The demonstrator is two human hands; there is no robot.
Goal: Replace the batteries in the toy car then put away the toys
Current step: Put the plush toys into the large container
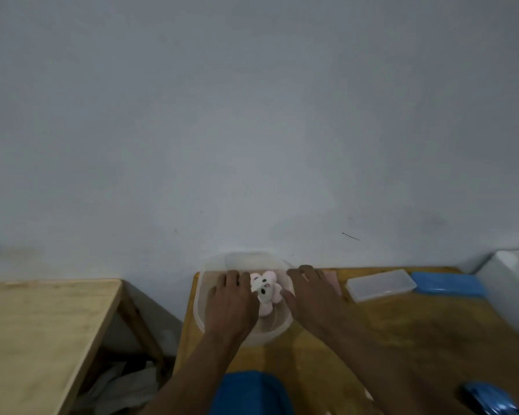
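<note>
A pink and white plush toy lies inside a clear plastic tub at the far edge of the wooden table. My left hand reaches into the tub with its fingers against the plush's left side. My right hand lies over the tub's right rim, fingers spread and the thumb touching the plush's right side. A shiny blue toy car sits at the table's near right corner, partly cut off by the frame.
A blue lid lies at the near edge between my forearms. A small clear box and a flat blue object lie at the back right, beside a white appliance. A second wooden table stands to the left across a gap.
</note>
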